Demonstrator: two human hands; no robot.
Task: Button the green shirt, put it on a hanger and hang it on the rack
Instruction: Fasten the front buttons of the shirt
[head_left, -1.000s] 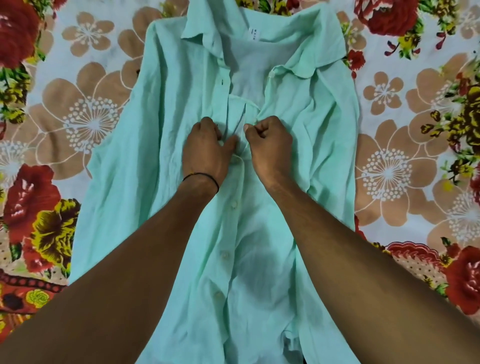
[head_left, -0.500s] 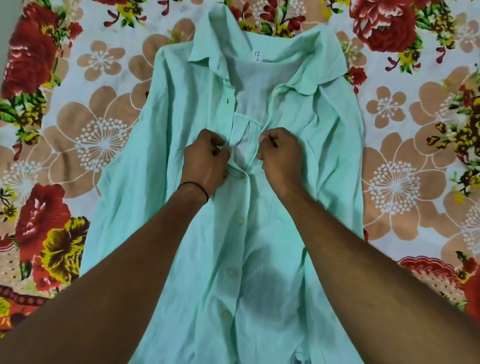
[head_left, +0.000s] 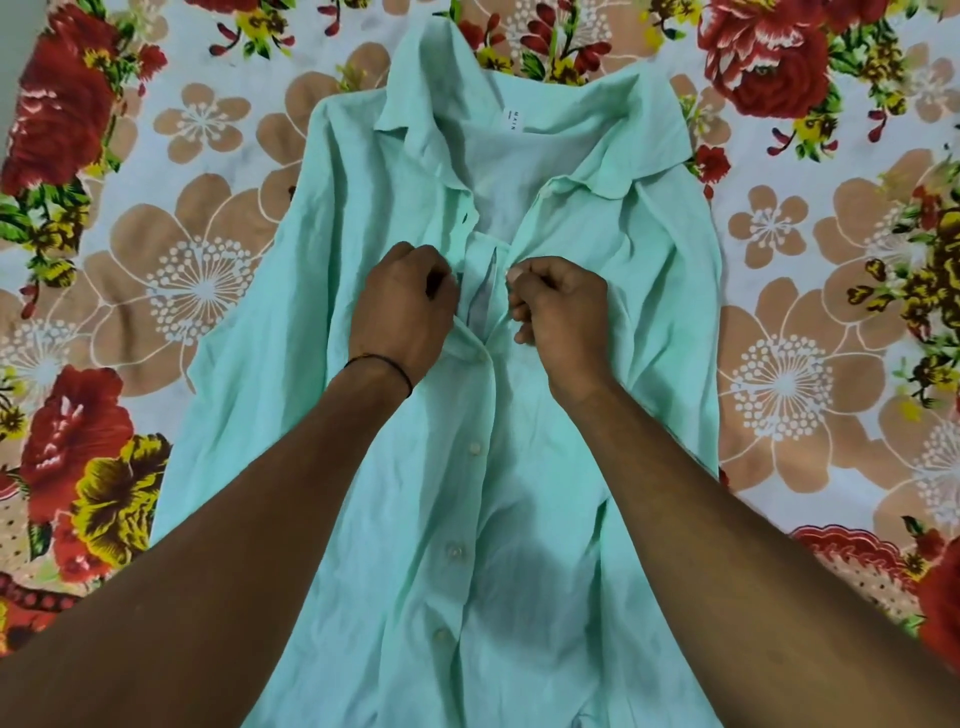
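Flowered bed sheet (head_left: 171, 291) in red, tan, yellow and white covers the whole surface, with big red blooms along its far left edge. On it lies a light green collared shirt (head_left: 519, 519), spread flat and front up. Its collar is at the far end, and its hem runs toward the viewer and out of the picture. The sleeve on the left of the view is spread over the sheet's tan flowers.

The person's left hand (head_left: 402, 312), with a thin black cord band (head_left: 384, 364) round the wrist, has its fingers curled tight on the shirt's front edge at chest height. Just right of it the two front edges part in a narrow slit, and the neck gapes wider above. A small white neck label (head_left: 514, 119) shows inside the collar. Below the hands the front is closed, and small pale round buttons (head_left: 455, 552) sit fastened in a line down the placket.

The right hand (head_left: 563, 317) is curled as well, its fingertips pinching the other front edge. It is near the left hand but apart from it. Further right, the broad collar wing (head_left: 623, 135) lies folded outward, and beyond the shirt are more tan and red flowers.
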